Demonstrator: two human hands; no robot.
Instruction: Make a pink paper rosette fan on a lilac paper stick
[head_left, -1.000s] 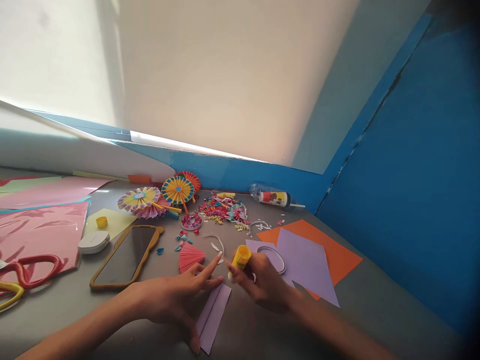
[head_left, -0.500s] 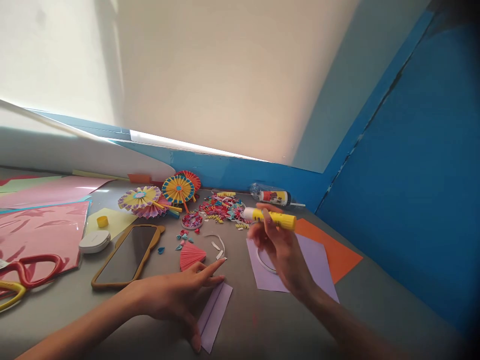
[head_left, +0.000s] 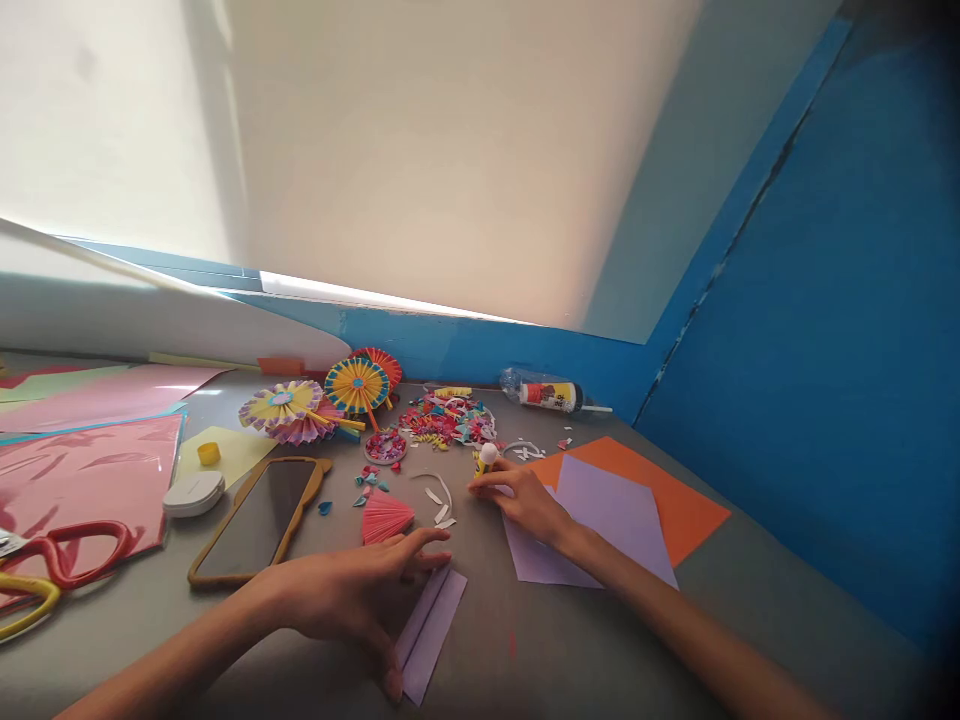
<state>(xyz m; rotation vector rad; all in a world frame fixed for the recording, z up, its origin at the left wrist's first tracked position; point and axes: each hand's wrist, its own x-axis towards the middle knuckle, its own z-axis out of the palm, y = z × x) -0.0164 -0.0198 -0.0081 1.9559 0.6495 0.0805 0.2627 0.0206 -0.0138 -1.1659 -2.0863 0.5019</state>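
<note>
Currently, the right hand [head_left: 529, 500] is closed around the glue stick [head_left: 487, 456], which is nearly upright, white tip up, near the purple sheet [head_left: 611, 525]. The left hand [head_left: 345, 598], half open, touches the folded strip [head_left: 436, 636] on the table [head_left: 574, 660].

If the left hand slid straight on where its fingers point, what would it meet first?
Probably the purple sheet across the table. The left hand might brush the white scraps beside its fingertips; its height is hard to judge.

Nothing legible: only lettering [head_left: 564, 397] too small to read on the bottle's [head_left: 541, 391] label [head_left: 549, 398]
</note>
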